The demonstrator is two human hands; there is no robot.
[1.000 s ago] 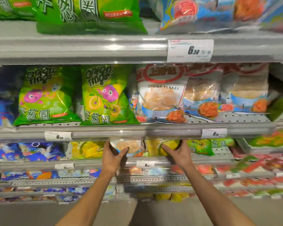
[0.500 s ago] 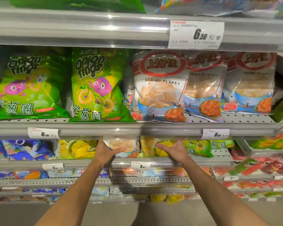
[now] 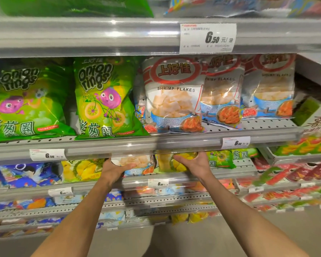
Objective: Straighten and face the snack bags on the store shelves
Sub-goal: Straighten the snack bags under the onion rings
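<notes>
My left hand [image 3: 113, 168] grips the left edge of a white shrimp flakes bag [image 3: 137, 162] on the third shelf down, thumb across its front. My right hand [image 3: 194, 164] holds a yellow durian snack bag [image 3: 167, 163] beside it, fingers curled round its right side and top. Both bags stand just under the shelf rail above, which hides their tops. One shelf up, two green onion rings bags [image 3: 104, 97] and three shrimp flakes bags [image 3: 174, 95] stand facing out.
A green bag [image 3: 222, 161] sits right of my right hand and another yellow durian bag [image 3: 82, 168] left of my left hand. Blue bags [image 3: 20, 175] fill the far left. Price tag rails [image 3: 157, 182] run along each shelf edge. Lower shelves hold several more bags.
The view has tilted down slightly, so the shelves sit a little higher in the frame. My left thumb has closed across the shrimp flakes bag. My right hand keeps its hold on the durian bag.
</notes>
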